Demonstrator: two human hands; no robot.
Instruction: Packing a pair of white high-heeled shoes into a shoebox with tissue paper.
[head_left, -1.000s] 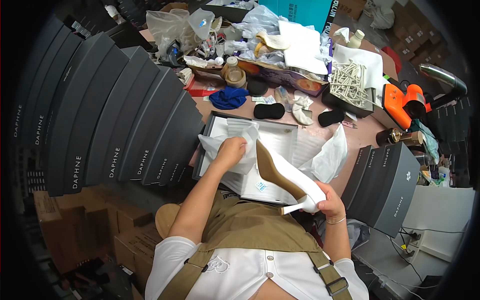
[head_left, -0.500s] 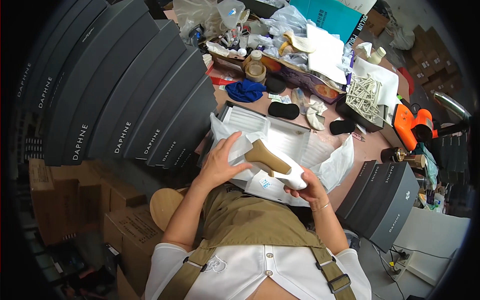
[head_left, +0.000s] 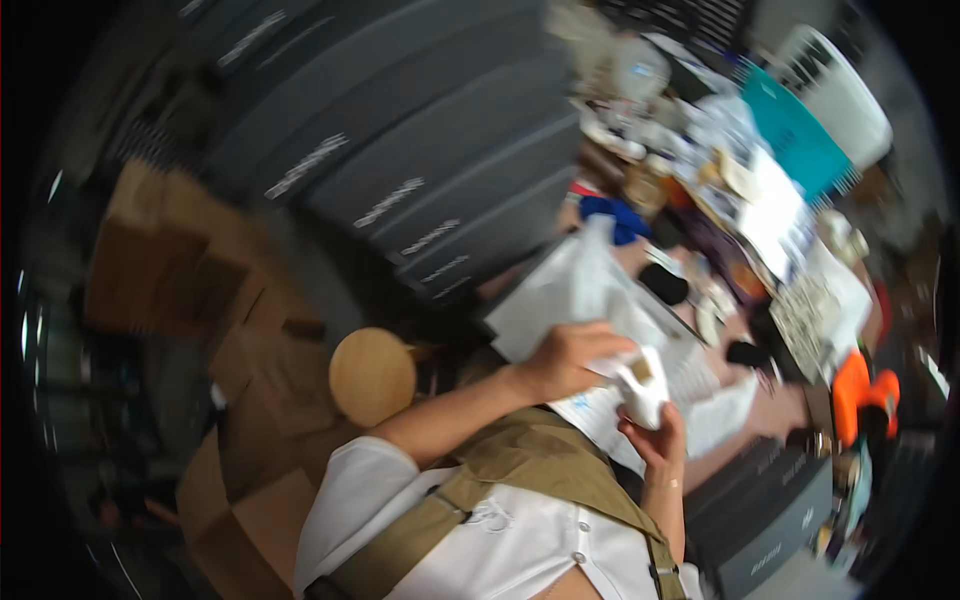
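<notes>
- Both hands, left hand [head_left: 565, 360] and right hand [head_left: 655, 440], hold a white shoe [head_left: 640, 385].
- White wrapping paper [head_left: 570, 295] lies underneath.
- Dark boxes [head_left: 420, 170] are stacked at the left.

Shoe [head_left: 642, 385] between hands, over open box [head_left: 560, 300]

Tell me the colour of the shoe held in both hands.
White, with a tan inside; the shoe shows in the blurred head view, between the left hand and right hand.

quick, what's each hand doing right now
Left hand: closed on the white tissue paper at the white shoe.
Right hand: holding the white shoe from below.
</notes>
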